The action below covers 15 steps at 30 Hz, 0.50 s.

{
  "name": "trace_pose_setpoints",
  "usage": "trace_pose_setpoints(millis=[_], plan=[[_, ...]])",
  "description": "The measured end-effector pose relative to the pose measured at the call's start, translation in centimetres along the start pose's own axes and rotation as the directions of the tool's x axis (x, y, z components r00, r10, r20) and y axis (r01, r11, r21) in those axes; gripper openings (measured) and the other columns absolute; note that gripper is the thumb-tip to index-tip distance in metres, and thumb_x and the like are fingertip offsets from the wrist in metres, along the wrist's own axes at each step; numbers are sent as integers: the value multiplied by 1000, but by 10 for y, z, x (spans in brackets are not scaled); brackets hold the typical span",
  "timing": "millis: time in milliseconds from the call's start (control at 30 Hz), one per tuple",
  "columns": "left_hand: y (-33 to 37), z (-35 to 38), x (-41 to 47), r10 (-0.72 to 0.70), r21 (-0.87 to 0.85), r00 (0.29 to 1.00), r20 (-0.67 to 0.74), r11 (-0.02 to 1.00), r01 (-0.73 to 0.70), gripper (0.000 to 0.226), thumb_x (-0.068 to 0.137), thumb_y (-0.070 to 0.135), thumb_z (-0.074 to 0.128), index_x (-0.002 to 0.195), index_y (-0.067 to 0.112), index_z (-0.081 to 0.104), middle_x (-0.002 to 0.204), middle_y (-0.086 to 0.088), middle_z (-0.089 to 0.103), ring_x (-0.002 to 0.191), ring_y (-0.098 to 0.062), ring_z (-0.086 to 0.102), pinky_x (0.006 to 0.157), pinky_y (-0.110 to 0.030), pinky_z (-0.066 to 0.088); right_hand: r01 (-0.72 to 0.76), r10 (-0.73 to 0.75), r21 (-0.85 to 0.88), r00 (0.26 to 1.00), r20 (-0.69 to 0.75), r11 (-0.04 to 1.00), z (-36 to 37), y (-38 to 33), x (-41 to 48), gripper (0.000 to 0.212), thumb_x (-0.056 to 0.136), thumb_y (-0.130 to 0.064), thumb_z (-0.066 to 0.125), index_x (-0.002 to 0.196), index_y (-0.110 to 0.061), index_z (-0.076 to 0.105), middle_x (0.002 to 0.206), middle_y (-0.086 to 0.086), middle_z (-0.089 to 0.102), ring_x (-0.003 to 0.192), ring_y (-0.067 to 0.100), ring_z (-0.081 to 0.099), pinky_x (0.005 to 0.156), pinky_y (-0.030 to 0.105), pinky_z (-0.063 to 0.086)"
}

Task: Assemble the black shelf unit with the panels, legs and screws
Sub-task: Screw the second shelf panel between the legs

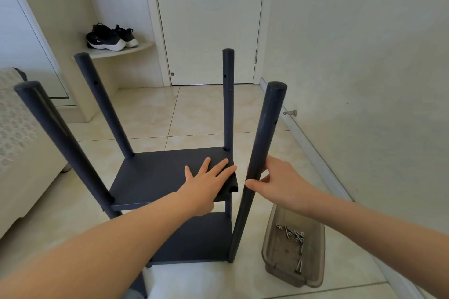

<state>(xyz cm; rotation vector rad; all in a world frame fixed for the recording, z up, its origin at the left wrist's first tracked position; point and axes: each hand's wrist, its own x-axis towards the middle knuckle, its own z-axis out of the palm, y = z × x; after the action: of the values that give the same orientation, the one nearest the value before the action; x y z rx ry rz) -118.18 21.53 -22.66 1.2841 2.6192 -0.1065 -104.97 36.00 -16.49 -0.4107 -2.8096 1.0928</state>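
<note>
The black shelf unit [155, 177] stands on the tiled floor [199, 114] in the middle of the frame, with two panels one above the other. Three legs rise well above the upper panel [150, 172]: the far left leg [102, 104], the far right leg [228, 99] and the near left leg [60, 138]. The lower panel [199, 238] shows beneath, at lower centre.

The left hand [206, 184] lies flat on the right part of the upper panel, fingers straight and spread, holding nothing. Its fingertips reach toward the panel's right edge, close to a notched corner.

The right hand [281, 182] grips the fourth leg [262, 153] about halfway up – thumb across the front, fingers curled round the back. This leg leans slightly, its top to the right. Its foot is down at the near right corner of the lower panel, and its middle sits just beside the notched corner of the upper panel, with a thin gap between them.

At lower right, a brownish see-through tray [269, 238] rests on the floor near the wall, just right of the held leg's foot. Loose metal screws [295, 235] lie inside it.

At upper left a pair of black shoes [109, 36] with white soles sits on a curved ledge [136, 48] – beside a closed white door [209, 19]. A bed [24, 165] with a patterned cover fills the left edge.
</note>
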Motion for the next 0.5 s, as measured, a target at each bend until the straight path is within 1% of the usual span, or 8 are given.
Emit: trace_pose_setpoints(millis=[133,267,367,500], plan=[[-3,-1,3,-27,-16,1000,-7,1000,27,99,92,17,67,159,24,-6,167,3,-8,153,-28,-11,117,-68,4,14,-14,5,1000,7,1000,1,-2,3,38,91,-32,65,124,-26,48,87,-24,48,71,1,58,54,5,44],[-2,-1,4,-19,-11,1000,-3,1000,19,98,93,21,67,159,23,-5,167,3,-7,154,-28,-11,117,-67,4,37,-37,1,999,-8,999,5,-4,9,41,92,-33,65,128,-27,47,88,-25,48,72,0,57,53,5,43],[-2,-1,4,-19,6,1000,-7,1000,19,97,93,20,66,159,22,-5,168,2,-7,154,-28,-11,117,-67,5,46,-46,1,999,-25,999,6,-4,13,44,91,-33,65,131,-26,48,91,-21,50,73,-1,57,55,6,43],[-2,0,3,-13,11,1000,1,1000,13,99,92,18,67,159,22,-5,168,2,-7,153,-29,-11,117,-68,5,66,-65,2,997,-37,998,10,-6,19,44,91,-32,65,132,-27,48,91,-22,49,73,-1,57,55,6,42]])
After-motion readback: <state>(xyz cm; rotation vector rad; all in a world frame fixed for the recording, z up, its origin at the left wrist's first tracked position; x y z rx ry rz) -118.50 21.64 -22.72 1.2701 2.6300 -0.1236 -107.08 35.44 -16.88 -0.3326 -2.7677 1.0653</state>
